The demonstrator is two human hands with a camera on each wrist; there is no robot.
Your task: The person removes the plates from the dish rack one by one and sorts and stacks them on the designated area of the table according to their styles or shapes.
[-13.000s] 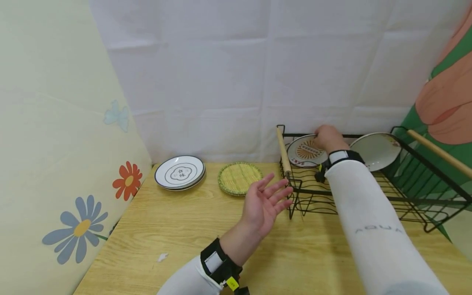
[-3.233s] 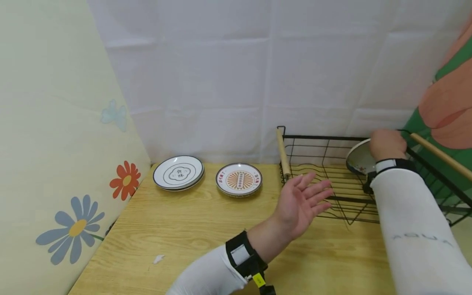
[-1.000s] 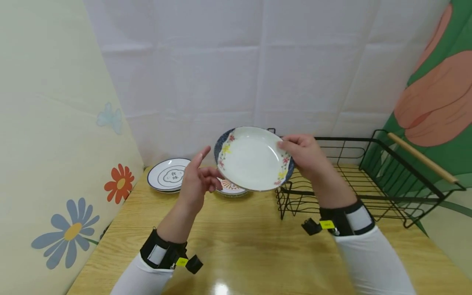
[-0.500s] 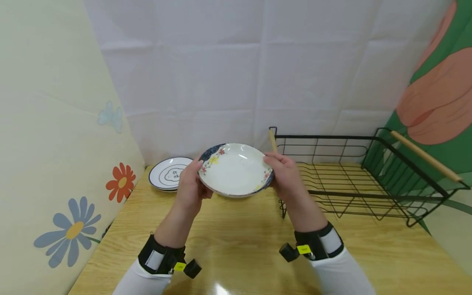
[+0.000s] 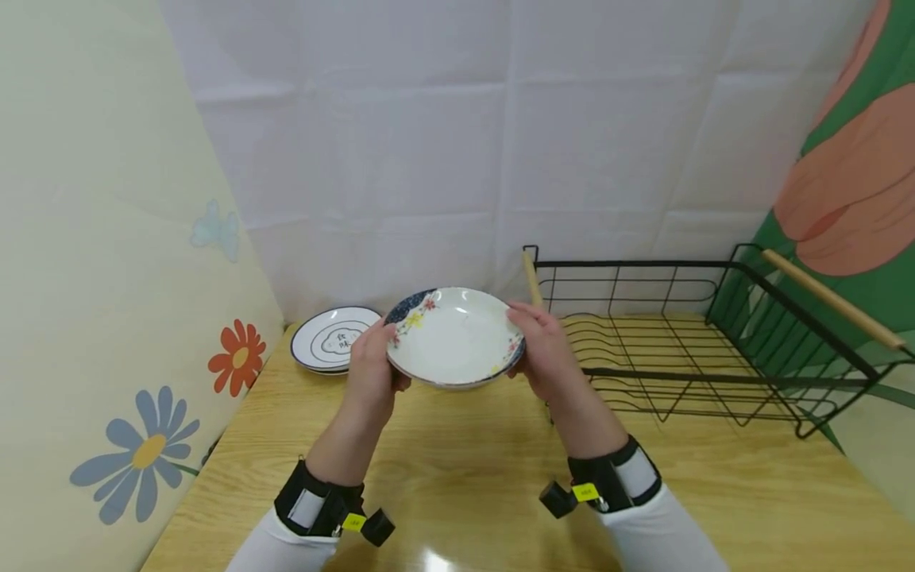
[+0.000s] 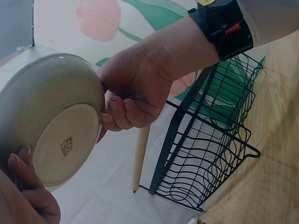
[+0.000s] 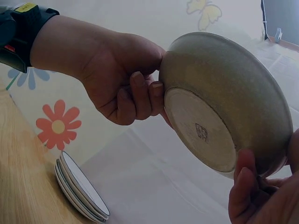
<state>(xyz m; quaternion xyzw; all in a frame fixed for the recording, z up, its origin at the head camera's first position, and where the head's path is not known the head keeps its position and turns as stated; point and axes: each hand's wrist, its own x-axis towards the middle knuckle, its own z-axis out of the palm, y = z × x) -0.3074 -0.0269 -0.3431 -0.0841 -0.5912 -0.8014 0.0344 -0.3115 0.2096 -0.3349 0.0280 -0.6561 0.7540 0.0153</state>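
Note:
A white deep plate (image 5: 457,334) with a dark blue rim patch and painted red and yellow flowers is held up over the table, tilted towards me. My left hand (image 5: 370,361) grips its left edge and my right hand (image 5: 546,349) its right edge, thumbs at the rim and fingers underneath. Both wrist views show its underside, with a foot ring and a small stamp, facing down: the base (image 6: 67,144) in the left one, the same base (image 7: 201,130) in the right one. The small sunburst plate on the table is hidden behind the deep plate in the head view.
A stack of white blue-rimmed plates (image 5: 332,338) stands at the back left. To the right is a black wire dish rack (image 5: 658,374) with wooden handles. A white cloth (image 5: 357,159) hangs behind the wooden table (image 5: 457,477).
Earlier the sunburst plate went from the rack onto the woven mat. My right hand then took the deep plate from the rack; my left hand joined it, and the plate came lower and flatter.

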